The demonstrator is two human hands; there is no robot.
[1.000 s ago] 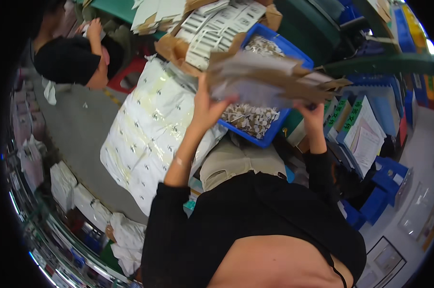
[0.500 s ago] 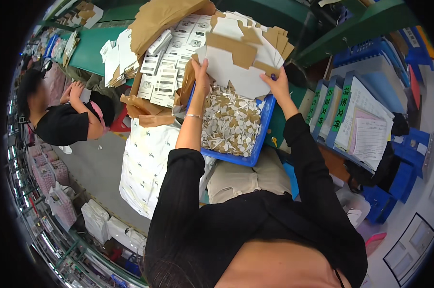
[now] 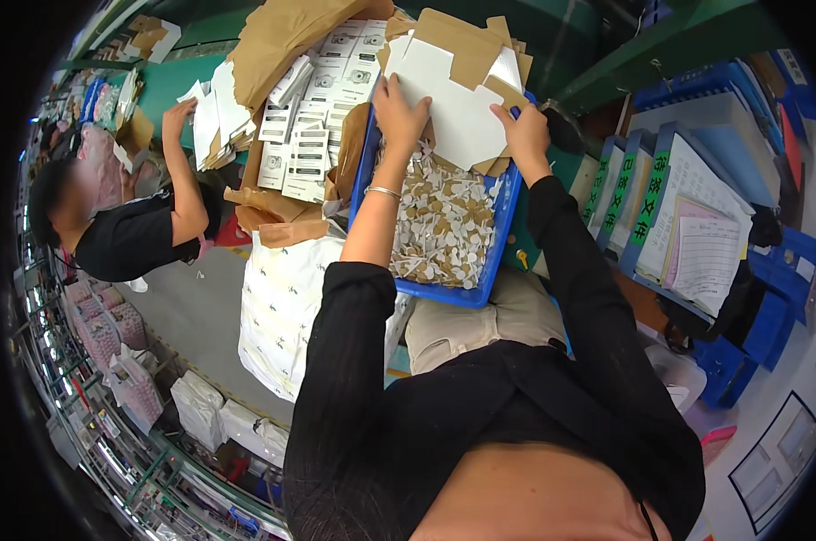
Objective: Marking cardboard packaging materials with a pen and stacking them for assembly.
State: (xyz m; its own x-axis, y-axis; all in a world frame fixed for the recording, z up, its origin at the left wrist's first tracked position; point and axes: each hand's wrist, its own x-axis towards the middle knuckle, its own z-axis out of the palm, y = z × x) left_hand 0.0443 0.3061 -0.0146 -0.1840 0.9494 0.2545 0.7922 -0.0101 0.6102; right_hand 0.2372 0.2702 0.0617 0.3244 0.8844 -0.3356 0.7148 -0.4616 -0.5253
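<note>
Both my hands are over the far half of a blue tray (image 3: 443, 295) filled with small white and brown cardboard scraps (image 3: 444, 225). Between them is a flat white-and-brown carton blank (image 3: 453, 104), tilted above the scraps. My left hand (image 3: 401, 115) grips its left edge, thumb across the white face. My right hand (image 3: 523, 135) pinches the right edge; a small dark blue item (image 3: 515, 113), too small to name, shows at those fingers. More carton blanks (image 3: 516, 54) lie behind the held one.
Left of the tray stands an open brown carton (image 3: 286, 230) packed with small printed white boxes (image 3: 304, 162). A stack of flat blanks (image 3: 223, 117) lies beyond it. A co-worker (image 3: 146, 216) sits at far left. File holders (image 3: 638, 203) stand at right.
The held blank has tipped and turned, bringing more of its white face into view. My left hand has moved further over its left edge. The co-worker has reached an arm to the stacked blanks.
</note>
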